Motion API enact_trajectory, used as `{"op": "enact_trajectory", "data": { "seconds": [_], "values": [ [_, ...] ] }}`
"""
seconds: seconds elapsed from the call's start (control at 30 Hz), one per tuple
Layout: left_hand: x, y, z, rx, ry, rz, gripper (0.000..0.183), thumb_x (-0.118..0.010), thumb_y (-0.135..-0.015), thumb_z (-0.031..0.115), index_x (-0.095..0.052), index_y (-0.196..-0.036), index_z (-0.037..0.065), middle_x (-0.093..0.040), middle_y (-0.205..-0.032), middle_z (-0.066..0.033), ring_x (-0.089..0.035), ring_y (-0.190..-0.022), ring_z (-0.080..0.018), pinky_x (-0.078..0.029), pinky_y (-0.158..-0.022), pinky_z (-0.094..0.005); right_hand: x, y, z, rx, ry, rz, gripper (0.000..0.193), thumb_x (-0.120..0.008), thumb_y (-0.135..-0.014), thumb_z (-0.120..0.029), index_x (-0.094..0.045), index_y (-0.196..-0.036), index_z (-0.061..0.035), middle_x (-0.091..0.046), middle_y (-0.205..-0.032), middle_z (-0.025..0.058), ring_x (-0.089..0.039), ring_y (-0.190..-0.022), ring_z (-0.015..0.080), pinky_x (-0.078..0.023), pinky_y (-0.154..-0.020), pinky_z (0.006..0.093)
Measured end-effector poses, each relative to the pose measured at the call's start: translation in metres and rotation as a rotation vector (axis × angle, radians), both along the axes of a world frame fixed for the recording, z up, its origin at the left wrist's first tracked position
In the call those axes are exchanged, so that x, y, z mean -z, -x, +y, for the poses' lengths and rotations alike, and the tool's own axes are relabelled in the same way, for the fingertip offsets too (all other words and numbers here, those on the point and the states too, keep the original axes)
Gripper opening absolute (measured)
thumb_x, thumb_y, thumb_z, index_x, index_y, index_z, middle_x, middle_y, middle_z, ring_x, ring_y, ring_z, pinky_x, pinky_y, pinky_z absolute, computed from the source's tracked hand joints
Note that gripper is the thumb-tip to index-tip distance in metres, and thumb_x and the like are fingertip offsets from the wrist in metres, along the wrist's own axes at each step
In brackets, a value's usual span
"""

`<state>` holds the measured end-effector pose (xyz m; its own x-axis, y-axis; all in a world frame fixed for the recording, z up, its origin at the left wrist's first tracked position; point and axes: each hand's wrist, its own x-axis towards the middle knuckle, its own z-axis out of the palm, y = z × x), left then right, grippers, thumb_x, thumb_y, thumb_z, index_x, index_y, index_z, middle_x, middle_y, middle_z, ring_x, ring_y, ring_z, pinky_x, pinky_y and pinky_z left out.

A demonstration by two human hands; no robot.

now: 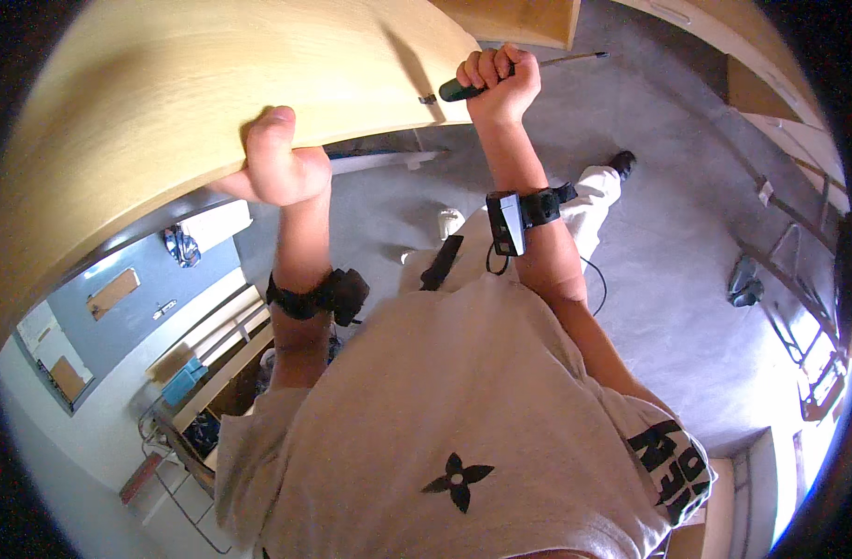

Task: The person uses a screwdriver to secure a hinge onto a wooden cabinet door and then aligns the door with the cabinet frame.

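Note:
A large pale wooden panel (193,84) with a curved-looking edge fills the upper left. My left hand (284,160) is closed over its near edge, thumb on top and the other fingers hidden underneath. At the panel's right end, my right hand (502,82) is wrapped round a screwdriver (456,91) with a dark handle. Its thin metal shaft points to the right, away from the panel, with the tip over the floor. Beside the handle's butt, a small dark mark or fitting (428,100) shows on the panel near its edge; I cannot tell which.
Another wooden piece (519,19) stands beyond the panel. Along the right are wooden furniture parts (770,84) and a metal frame (798,326), with a dark shoe (745,282) on the grey floor (668,261). Lower left, a blue box (185,380) sits by a wooden unit.

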<state>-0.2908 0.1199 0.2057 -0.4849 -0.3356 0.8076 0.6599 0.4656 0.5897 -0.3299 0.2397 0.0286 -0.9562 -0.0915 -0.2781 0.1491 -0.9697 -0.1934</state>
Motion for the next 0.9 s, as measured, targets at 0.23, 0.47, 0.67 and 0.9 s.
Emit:
{"op": "enact_trajectory", "data": {
  "seconds": [0.23,0.47,0.67,0.9],
  "values": [
    [0.003,0.005,0.013,-0.017,-0.072,0.037,0.056,-0.051,-0.05,0.009,-0.046,-0.105,0.002,-0.048,-0.097,-0.0147,-0.05,-0.092,-0.029,-0.041,-0.088,-0.0399,0.039,0.004,-0.007,-0.013,0.044,0.099,0.034,-0.042,-0.077,-0.026,-0.024,-0.05,-0.0148,-0.021,-0.044,0.0028,-0.023,-0.041,0.0183,-0.025,-0.042,0.0351],
    [-0.001,0.005,0.004,0.08,0.095,0.004,0.055,-0.053,-0.054,0.005,-0.043,-0.108,0.0,-0.042,-0.095,-0.0091,-0.043,-0.084,-0.0208,-0.037,-0.086,-0.0322,-0.047,0.061,0.141,0.373,-0.215,0.106,0.03,-0.044,-0.073,-0.028,-0.031,-0.049,-0.0162,-0.027,-0.043,-0.0009,-0.031,-0.041,0.02,-0.027,-0.043,0.0369],
    [0.004,0.004,0.019,-0.143,-0.04,0.029,0.057,-0.051,-0.051,0.01,-0.047,-0.107,0.003,-0.049,-0.099,-0.0151,-0.05,-0.093,-0.0296,-0.042,-0.089,-0.041,-0.045,0.018,0.034,0.152,-0.11,-0.101,0.032,-0.042,-0.075,-0.025,-0.024,-0.05,-0.017,-0.02,-0.044,-0.003,-0.022,-0.042,0.0138,-0.021,-0.043,0.0309],
    [0.001,0.004,0.009,-0.034,-0.019,0.031,0.057,-0.051,-0.05,0.009,-0.047,-0.107,0.002,-0.049,-0.1,-0.015,-0.05,-0.094,-0.0291,-0.042,-0.089,-0.0423,0.006,0.035,0.059,0.102,0.116,0.033,0.034,-0.046,-0.075,-0.025,-0.023,-0.052,-0.0158,-0.017,-0.046,-0.0018,-0.017,-0.044,0.014,-0.019,-0.043,0.031]
  ]
}}
